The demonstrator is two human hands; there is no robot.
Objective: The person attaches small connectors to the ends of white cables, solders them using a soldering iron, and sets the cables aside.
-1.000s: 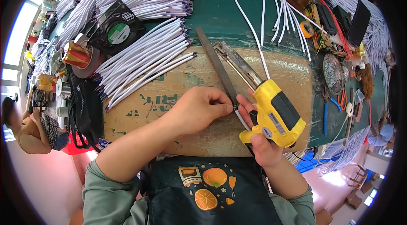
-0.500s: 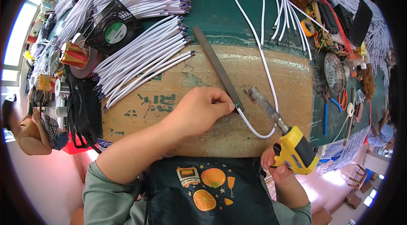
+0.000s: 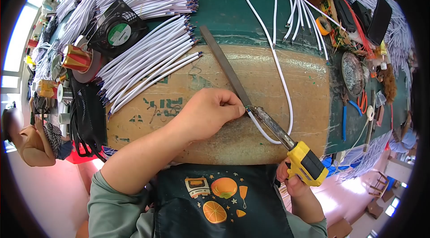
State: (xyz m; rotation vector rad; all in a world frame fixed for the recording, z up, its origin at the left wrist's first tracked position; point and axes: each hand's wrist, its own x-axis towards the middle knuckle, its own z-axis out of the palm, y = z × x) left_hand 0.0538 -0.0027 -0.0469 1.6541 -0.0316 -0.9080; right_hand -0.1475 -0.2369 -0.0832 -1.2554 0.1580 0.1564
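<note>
My left hand (image 3: 214,111) is closed in a pinch at the end of a white cable (image 3: 268,136), over the lower end of a flat dark metal bar (image 3: 225,67). What exactly lies between the fingertips is too small to make out. The cable loops to the right and runs up the bench. In my right hand (image 3: 291,179) is a yellow and black soldering gun (image 3: 307,162). Its dark, crusted tip meets the cable end beside my left fingertips.
Cut white cables (image 3: 150,61) lie bundled at left, beside a black fan (image 3: 117,32) and a solder spool (image 3: 75,58). Cardboard (image 3: 179,144) covers the near bench. At right are a metal dish (image 3: 353,74), blue-handled pliers (image 3: 344,121) and orange tape (image 3: 323,26). Another person (image 3: 36,141) sits far left.
The soldering gun has moved left and down, bringing its tip from right of the cable end to that end. My left hand stays nearly in place.
</note>
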